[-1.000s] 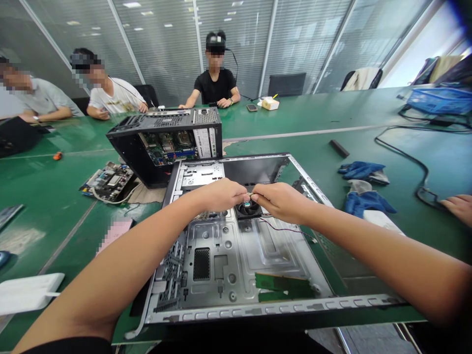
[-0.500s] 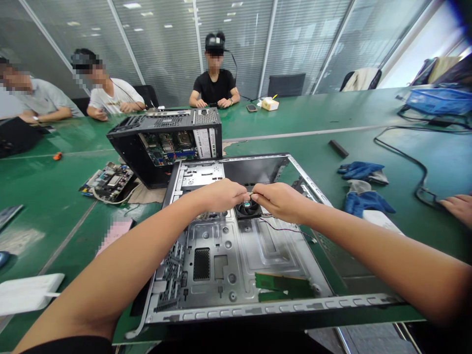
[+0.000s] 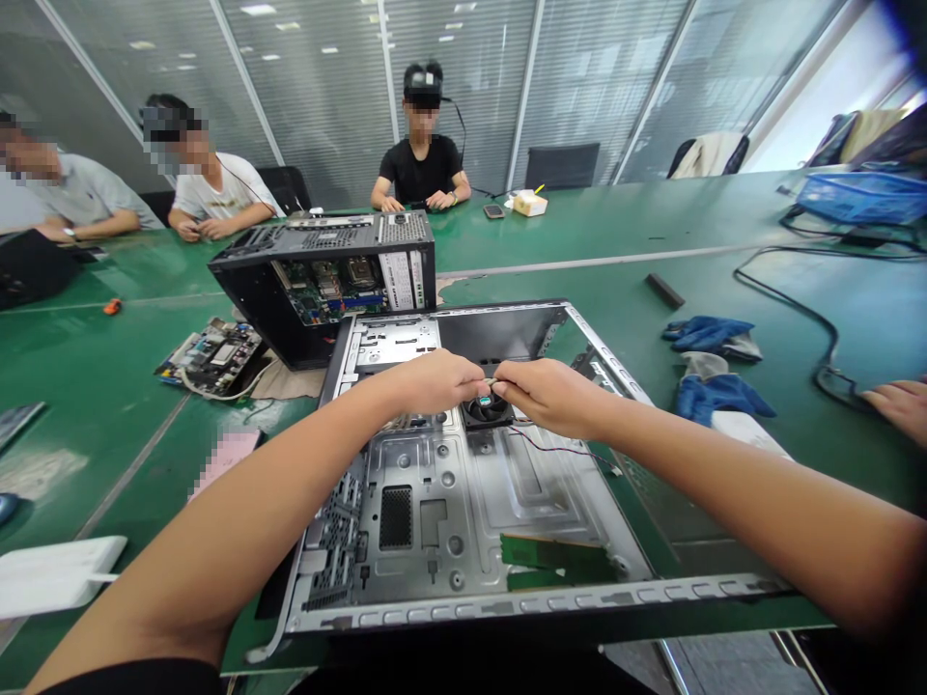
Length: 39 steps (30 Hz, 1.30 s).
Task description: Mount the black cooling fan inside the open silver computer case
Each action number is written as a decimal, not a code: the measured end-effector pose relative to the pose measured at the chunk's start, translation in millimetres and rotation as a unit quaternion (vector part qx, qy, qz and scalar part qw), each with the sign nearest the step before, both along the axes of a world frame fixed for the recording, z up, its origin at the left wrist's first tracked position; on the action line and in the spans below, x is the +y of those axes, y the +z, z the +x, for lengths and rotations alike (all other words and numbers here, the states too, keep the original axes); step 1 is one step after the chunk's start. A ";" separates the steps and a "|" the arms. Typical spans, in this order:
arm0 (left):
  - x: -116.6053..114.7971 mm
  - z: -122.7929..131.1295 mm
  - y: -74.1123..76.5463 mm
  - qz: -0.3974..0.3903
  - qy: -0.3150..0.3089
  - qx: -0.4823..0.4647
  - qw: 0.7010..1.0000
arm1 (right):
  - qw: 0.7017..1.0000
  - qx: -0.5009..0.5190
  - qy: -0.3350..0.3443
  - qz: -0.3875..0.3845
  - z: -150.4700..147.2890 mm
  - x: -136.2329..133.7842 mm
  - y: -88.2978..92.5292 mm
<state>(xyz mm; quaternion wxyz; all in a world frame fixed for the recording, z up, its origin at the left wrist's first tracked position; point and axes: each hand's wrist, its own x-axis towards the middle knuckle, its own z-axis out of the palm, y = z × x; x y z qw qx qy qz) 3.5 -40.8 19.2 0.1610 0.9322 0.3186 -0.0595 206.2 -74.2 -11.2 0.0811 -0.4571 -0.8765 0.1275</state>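
Observation:
An open computer case (image 3: 470, 497) lies on its side before me. Over its middle, the fingertips of my left hand (image 3: 445, 379) and my right hand (image 3: 551, 394) come together in a pinch. A small pale bit shows between them, too small to name. Directly beneath is a black cooling fan (image 3: 487, 413), partly covered by my fingers. A thin fan cable (image 3: 561, 450) trails from it to the right, ending in a white plug. Green memory sticks (image 3: 554, 554) rest on the near right of the case floor.
Behind stands another computer case (image 3: 325, 261) with its board exposed. A loose motherboard (image 3: 213, 359) lies to the left. Blue gloves (image 3: 714, 338), a black cable (image 3: 822, 328) and a co-worker's hand (image 3: 898, 410) are on the right. Several people sit across the green table (image 3: 572, 280).
My hands hold nearly the same pose over the fan. Across the table, a seated person in white has brought their hands together.

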 end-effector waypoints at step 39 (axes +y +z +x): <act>-0.2 -0.4 -0.6 -0.005 -0.003 0.006 1.000 | 0.999 0.015 0.008 -0.036 -1.9 -0.9 4.7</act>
